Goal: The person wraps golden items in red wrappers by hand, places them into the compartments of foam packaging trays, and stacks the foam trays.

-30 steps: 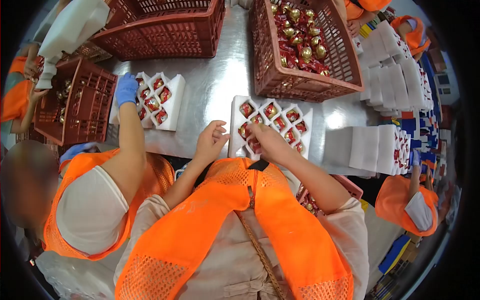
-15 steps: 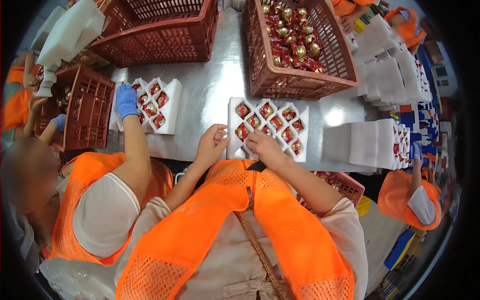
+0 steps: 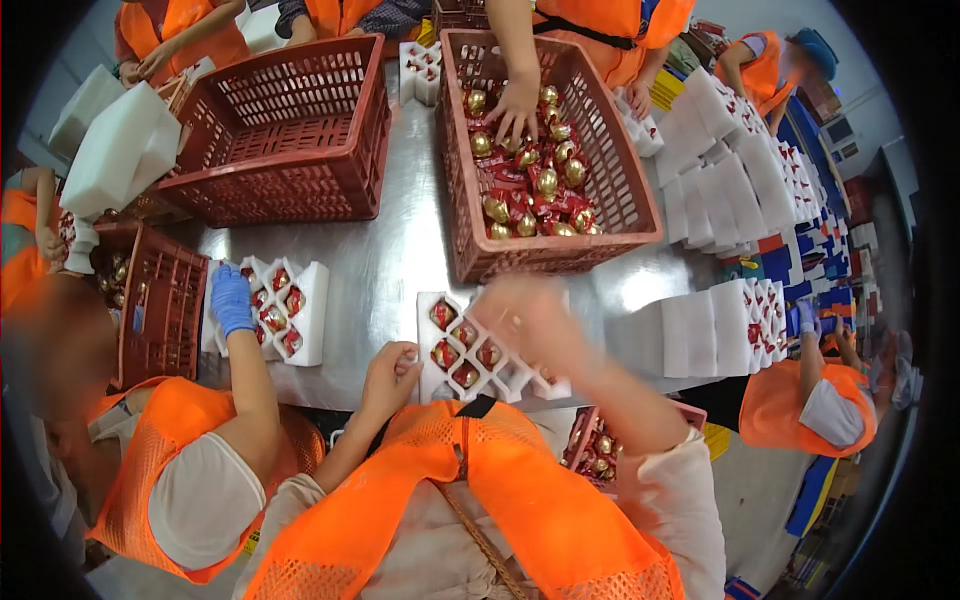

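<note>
A white foam tray [image 3: 428,378] with diamond-shaped pockets lies at the near table edge before me. Several red-and-gold foil-wrapped balls [image 3: 444,354] sit in its pockets. Beside the tray's left edge is my left hand [image 3: 390,378], its fingers loosely bent with a gap to the thumb and nothing visible between them. My right hand [image 3: 532,322] passes over the tray's right half and covers several pockets. Motion smears its fingers, so whether it holds anything is unclear. Beyond the tray stands a red crate [image 3: 560,262] of the same wrapped balls, with another person's hand [image 3: 517,105] reaching in.
An open red crate [image 3: 285,175] stands at the back left. To my left, a co-worker's blue-gloved hand [image 3: 232,298] is on another filled foam tray [image 3: 313,315]. White foam trays [image 3: 690,335] are stacked at right. A lower crate [image 3: 600,455] of wrapped balls is below the table edge.
My right hand has lifted from the pockets and moves in a blur above the tray. The view has tilted up, and another person's hand now reaches into the filled crate.
</note>
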